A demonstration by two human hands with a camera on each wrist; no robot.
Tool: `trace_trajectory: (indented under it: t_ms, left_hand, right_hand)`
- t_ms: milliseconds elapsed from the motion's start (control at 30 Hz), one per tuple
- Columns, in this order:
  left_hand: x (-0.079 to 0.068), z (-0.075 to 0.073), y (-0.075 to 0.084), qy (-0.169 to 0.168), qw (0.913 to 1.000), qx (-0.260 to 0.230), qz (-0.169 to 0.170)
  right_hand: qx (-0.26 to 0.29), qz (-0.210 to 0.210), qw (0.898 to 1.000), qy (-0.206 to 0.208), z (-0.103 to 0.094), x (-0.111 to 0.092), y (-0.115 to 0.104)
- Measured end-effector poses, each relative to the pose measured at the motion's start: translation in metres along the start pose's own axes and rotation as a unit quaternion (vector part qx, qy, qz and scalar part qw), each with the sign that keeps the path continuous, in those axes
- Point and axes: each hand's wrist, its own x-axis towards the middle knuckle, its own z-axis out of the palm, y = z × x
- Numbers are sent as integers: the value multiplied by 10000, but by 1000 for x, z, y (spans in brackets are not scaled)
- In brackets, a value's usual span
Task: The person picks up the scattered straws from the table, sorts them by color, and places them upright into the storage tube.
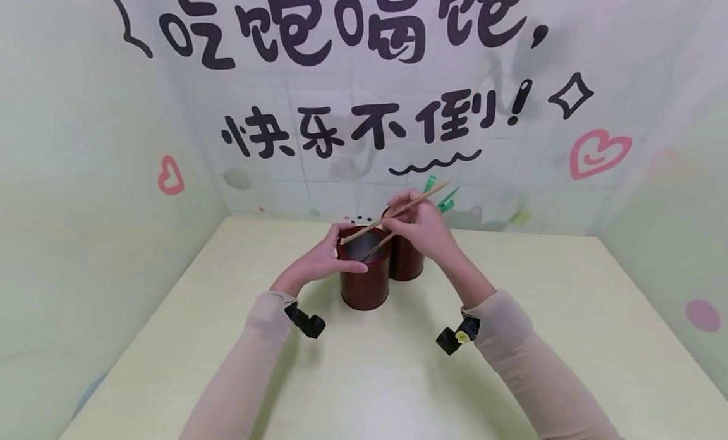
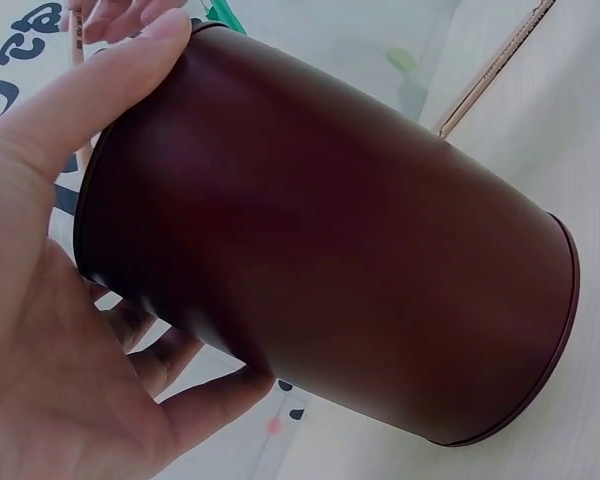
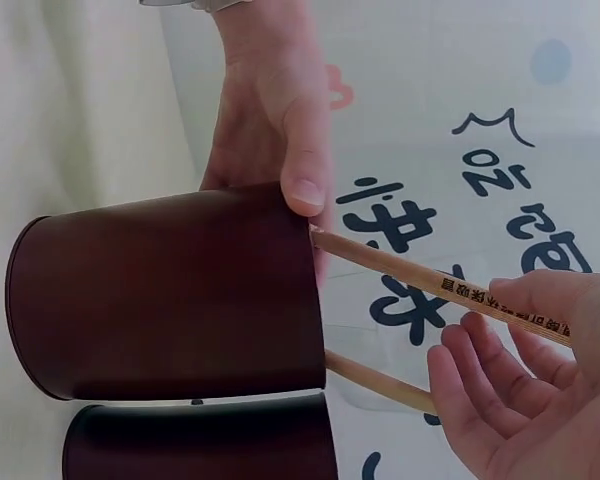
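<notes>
My left hand [image 1: 321, 256] grips a dark red cylindrical cup [image 1: 365, 289] near its rim, thumb at the front and fingers round the far side. The cup stands upright on the table. My right hand [image 1: 428, 230] pinches a paper-wrapped straw [image 3: 420, 272] with printed lettering, its lower end right at the cup's mouth. A second straw [image 3: 380, 381] slants from the mouth to my right fingertips. A similar dark red cup [image 1: 407, 264] stands behind on the right, partly hidden by the first cup and my hand. Green strips [image 1: 446, 206] show above it.
The pale table [image 1: 370, 377] meets a back wall [image 1: 341, 174] with black lettering close behind the cups. Side walls flank it. Black wrist cameras [image 1: 305, 321] hang below both cuffs. In the left wrist view, a wrapped straw-like stick [image 2: 495, 70] shows beyond the cup's side.
</notes>
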Motion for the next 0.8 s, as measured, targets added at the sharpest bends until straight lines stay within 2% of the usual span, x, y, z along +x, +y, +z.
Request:
trace_trajectory:
  t_ms: [267, 400, 567, 800]
  left_hand:
    - [0, -2, 0, -32, 9999, -32, -100]
    - [-1, 0, 1, 59, 10000, 55, -31]
    - [-3, 1, -2, 41, 9999, 80, -129]
    - [-1, -1, 0, 15, 9999, 46, -92]
  right_hand:
    - [310, 207, 9992, -139, -12, -7, -8]
    - [92, 245, 9996, -94, -17, -12, -8]
    - [-52, 326, 9993, -170, -24, -18, -3]
    - [-500, 270, 9980, -259, -45, -32, 9]
